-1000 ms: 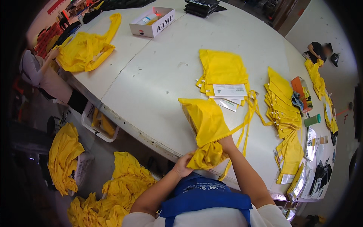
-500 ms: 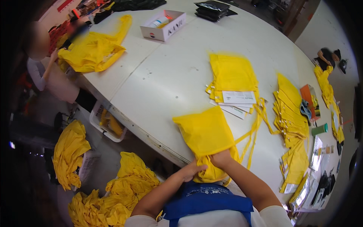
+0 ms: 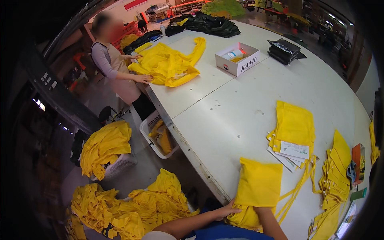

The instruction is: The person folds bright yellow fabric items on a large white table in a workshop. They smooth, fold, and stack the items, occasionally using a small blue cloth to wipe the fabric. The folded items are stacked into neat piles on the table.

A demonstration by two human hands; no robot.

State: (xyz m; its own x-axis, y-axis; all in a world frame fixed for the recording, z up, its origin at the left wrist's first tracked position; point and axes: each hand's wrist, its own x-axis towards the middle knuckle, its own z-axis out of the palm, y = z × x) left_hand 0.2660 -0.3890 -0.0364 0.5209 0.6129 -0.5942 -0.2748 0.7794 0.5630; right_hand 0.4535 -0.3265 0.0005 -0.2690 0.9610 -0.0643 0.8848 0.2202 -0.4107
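Note:
A flat yellow fabric pouch [image 3: 259, 182] lies at the near edge of the table, with bunched yellow cloth [image 3: 244, 218] below its opening. My left hand [image 3: 225, 211] is closed on the cloth at the lower left, its thumb over the fabric. My right hand [image 3: 263, 213] reaches in under the pouch's lower edge, and its fingers are hidden by the fabric. Just beyond, a stack of yellow pouches [image 3: 295, 124] rests on white printed cards [image 3: 295, 149]. Long yellow straps [image 3: 298, 187] trail beside my right hand.
Another stack of yellow pouches [image 3: 335, 176] lies at right, near a green cylinder [image 3: 358, 194]. A white box [image 3: 237, 64] and black packets [image 3: 285, 52] sit farther back. Baskets of yellow cloth [image 3: 106, 146] stand at left. A co-worker [image 3: 116, 68] touches a yellow garment [image 3: 168, 66].
The view has swung left, so the table and its things appear farther right. My hands remain at the pouch, which now stands more upright in the picture. The co-worker's hands now rest on the garment.

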